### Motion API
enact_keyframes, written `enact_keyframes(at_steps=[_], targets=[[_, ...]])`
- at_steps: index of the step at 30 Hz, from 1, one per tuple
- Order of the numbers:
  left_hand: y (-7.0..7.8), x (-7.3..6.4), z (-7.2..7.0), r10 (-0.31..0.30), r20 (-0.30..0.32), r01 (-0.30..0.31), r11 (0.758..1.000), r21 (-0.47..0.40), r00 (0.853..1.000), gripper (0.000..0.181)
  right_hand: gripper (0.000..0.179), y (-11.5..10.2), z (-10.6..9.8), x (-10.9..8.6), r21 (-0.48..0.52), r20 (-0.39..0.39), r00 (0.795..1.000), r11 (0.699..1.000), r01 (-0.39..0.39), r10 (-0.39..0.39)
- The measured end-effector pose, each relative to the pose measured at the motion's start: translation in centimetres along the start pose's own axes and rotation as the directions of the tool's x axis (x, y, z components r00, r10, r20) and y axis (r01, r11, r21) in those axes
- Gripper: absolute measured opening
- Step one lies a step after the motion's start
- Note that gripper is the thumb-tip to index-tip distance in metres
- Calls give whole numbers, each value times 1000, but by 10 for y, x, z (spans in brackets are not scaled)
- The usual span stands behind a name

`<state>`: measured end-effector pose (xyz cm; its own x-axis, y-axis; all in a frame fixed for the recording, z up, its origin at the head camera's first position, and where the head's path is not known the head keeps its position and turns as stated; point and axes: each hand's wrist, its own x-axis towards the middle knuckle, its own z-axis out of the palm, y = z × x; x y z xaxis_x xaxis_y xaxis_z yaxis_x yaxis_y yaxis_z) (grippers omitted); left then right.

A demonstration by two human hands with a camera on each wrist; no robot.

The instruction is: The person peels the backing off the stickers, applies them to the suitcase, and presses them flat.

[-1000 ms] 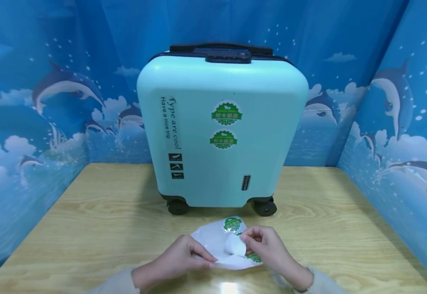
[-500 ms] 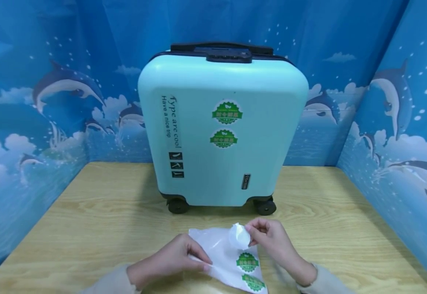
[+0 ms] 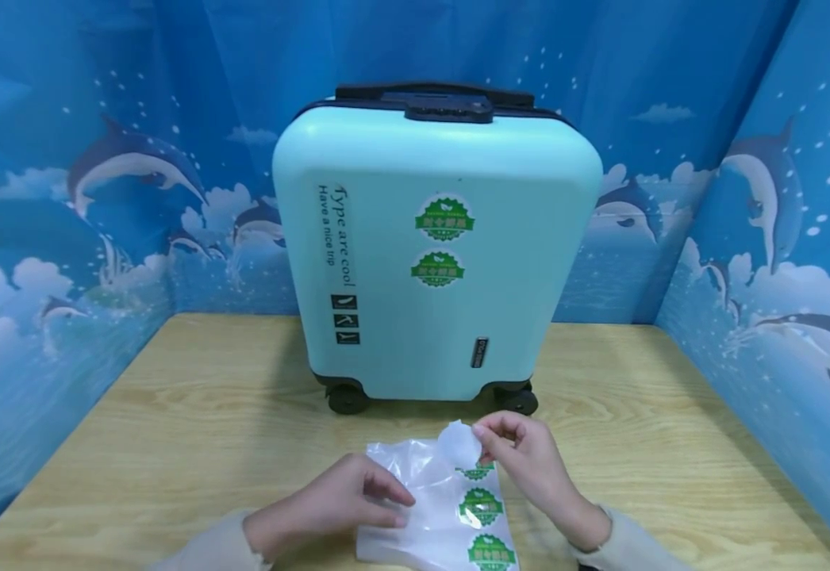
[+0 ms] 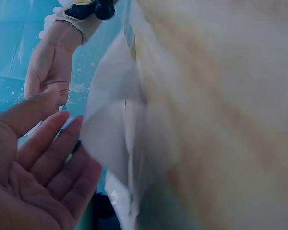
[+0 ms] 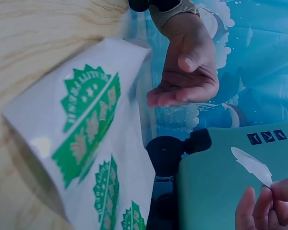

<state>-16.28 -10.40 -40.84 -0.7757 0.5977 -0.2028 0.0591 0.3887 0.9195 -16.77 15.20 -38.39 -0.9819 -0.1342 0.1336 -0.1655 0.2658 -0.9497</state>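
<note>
Between thumb and fingers, my right hand pinches a round sticker by its edge, its white back showing in the head view. The sticker is up off the sheet, held over its far right part; in the right wrist view the peeled sticker appears edge-on. Below lies a glossy white sticker sheet with green round stickers down its right side. My left hand is over the sheet's left side, thumb and fingers apart and gripping nothing. In the left wrist view its fingers are loosely spread beside the sheet.
A mint-green suitcase stands upright on black wheels behind the sheet. Two green round stickers are on its front, one above the other. The wooden table is bounded by blue curtains with dolphins.
My right hand has peeled the round sticker up off the sheet and away from the body. My left hand has let go of the sheet, which now lies flatter and nearer the front.
</note>
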Motion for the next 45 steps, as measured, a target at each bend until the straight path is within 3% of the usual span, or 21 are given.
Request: enact_keyframes(at_steps=[4,9,14,27,37,45], targets=[[9,2,-5,0,-41,-1,1000,-27,999,19,11,-5,3,2,7,-63,998,1000,16,-16],[20,3,-12,117,-87,-117,993,10,989,25,9,-10,5,6,14,-98,990,994,104,-103],[31,5,-18,181,-124,-182,983,0,976,28,10,-13,5,11,4,-117,978,984,177,-176],[58,14,-29,227,-201,-238,971,-34,953,32,10,-17,6,24,-14,-152,938,949,314,-313],[82,22,-34,280,-289,-310,949,-64,915,32,6,-28,8,35,14,-217,892,912,410,-397],[95,25,-37,228,-347,-279,955,-104,910,28,6,-34,10,39,48,-251,861,882,469,-444]])
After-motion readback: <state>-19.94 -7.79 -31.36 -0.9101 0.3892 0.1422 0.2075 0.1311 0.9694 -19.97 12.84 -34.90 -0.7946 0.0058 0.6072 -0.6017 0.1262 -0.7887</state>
